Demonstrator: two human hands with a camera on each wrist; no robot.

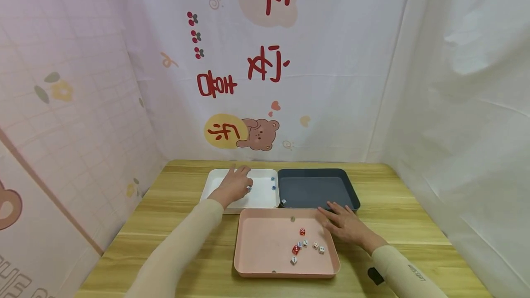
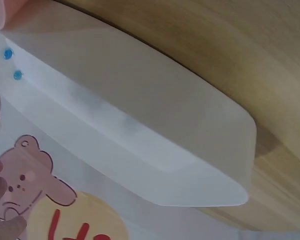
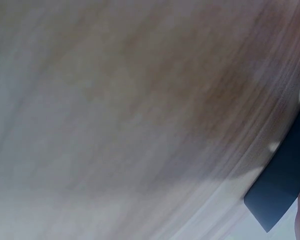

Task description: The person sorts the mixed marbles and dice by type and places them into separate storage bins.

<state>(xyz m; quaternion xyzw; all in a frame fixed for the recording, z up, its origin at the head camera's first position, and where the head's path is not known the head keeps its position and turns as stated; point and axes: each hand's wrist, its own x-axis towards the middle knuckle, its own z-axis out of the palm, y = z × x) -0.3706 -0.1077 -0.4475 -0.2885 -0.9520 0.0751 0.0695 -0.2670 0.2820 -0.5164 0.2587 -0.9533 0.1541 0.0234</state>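
Three shallow trays stand on a wooden table: a white tray at the far left, a dark tray beside it at the far right, and a pink tray in front of both, nearest the person. The left hand reaches over the white tray, some fingers extended; a small pale-blue piece shows just below its thumb side, and whether it is pinched or lies free cannot be told, the fingers being cut off by the edge of the left wrist view. Two blue dice lie apart from each other near the white tray's right wall. The right hand is spread, its fingers straight over the pink tray's far right corner and at the dark tray's near wall; it grips nothing. The pink tray contains two red dice and several white dice, all in its right half, one red die close against a blue-spotted die. A pale die lies in the dark tray's near left corner. Behind the table hangs a white cloth printed with red characters and a brown bear.
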